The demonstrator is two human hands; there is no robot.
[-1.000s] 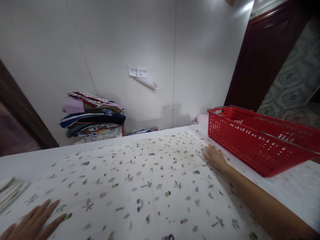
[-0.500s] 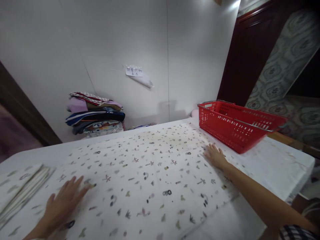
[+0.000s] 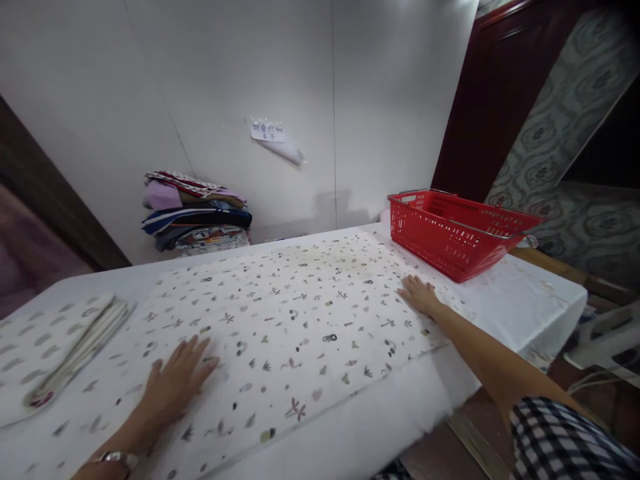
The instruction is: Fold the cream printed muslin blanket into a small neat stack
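Observation:
A white cloth [image 3: 310, 320] printed with small palm trees, rainbows and leaves lies spread out over the table. My left hand [image 3: 177, 380] rests palm down on its left part, fingers apart. Out to the right, my right hand [image 3: 419, 295] lies flat near the cloth's right edge, its fingers spread, close to the red basket. Neither hand holds anything. To the left of my left hand is a folded stack of similar printed cloth [image 3: 65, 340], cut off by the frame's edge.
A red plastic basket [image 3: 445, 243] with metal handles stands at the back right of the white-covered table [image 3: 540, 287]. Behind the table's far left edge is a pile of folded fabrics [image 3: 197, 217]. A paper note [image 3: 267, 130] hangs on the wall. A white stool [image 3: 607, 343] stands at right.
The view has tilted down and shifted, so the cloth's near edge and more of the stack now show. My left hand has moved right over the cloth; my right hand stays near the right edge.

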